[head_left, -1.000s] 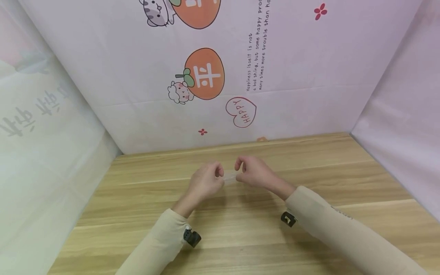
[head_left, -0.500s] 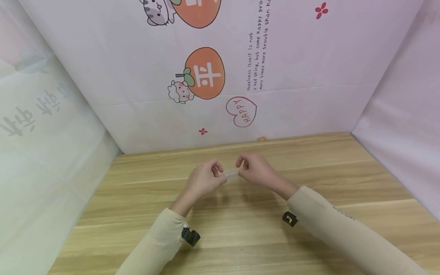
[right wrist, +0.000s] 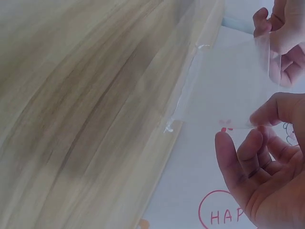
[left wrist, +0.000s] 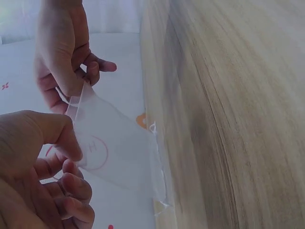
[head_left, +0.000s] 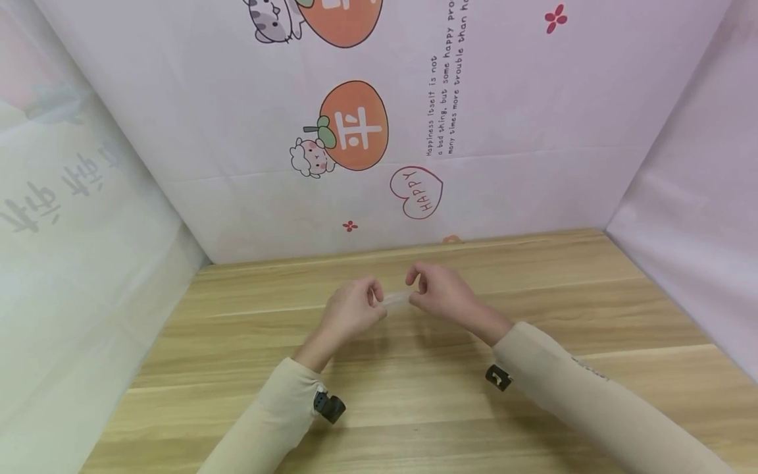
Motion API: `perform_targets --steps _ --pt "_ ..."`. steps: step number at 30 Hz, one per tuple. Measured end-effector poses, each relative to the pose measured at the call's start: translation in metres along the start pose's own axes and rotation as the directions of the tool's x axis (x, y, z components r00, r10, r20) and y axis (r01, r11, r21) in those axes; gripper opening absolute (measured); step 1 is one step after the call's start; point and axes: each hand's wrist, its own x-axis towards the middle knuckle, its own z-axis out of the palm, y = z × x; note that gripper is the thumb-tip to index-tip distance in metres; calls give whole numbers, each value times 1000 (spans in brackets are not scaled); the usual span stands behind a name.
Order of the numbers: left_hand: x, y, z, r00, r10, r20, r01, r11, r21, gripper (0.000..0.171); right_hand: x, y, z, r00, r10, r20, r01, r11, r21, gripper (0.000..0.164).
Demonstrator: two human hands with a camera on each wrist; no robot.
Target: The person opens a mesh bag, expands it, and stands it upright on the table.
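Note:
A small clear plastic bag (left wrist: 119, 143), thin and see-through, hangs between my two hands over the table. My left hand (head_left: 353, 306) pinches one top corner between thumb and fingers. The opposite top corner is pinched by my right hand (head_left: 443, 294), its other fingers loosely bent. Seen from the right wrist, the bag (right wrist: 228, 81) is spread fairly flat, with a crinkled seam (right wrist: 183, 88) along its lower edge. From the head, only a pale strip of the bag (head_left: 395, 300) shows between the fingertips.
Under the hands lies a wood-grain table (head_left: 414, 395). A white printed cloth wall (head_left: 503, 131) stands at its far edge, with plain pale cloth at the right (head_left: 699, 197) and faint lettering on the left cloth (head_left: 89, 263).
Both hands have shifted only slightly, rising a little and then settling. The bag's strip between them looks a bit wider than one second ago. Both grips on the bag stay.

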Motion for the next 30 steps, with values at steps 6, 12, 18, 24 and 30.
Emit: perform_targets --steps 6,12,18,24,30 --pt "0 1 0 1000 -9 23 10 998 -67 24 0 -3 3 1000 19 3 -19 1000 -20 22" --pt "1 3 0 999 31 32 -28 996 -85 25 0 -5 2 1000 2 -4 -2 1000 -29 22" --pt "4 1 1 995 79 -64 -82 996 -37 8 0 -4 2 1000 -1 18 1 1000 -18 25" --pt "4 2 1 986 9 -167 -24 996 -87 5 1 -3 5 996 82 -23 -78 988 132 45" --pt "6 5 4 979 -31 -201 -16 974 -228 7 -1 -7 16 991 128 31 -128 881 456 59"
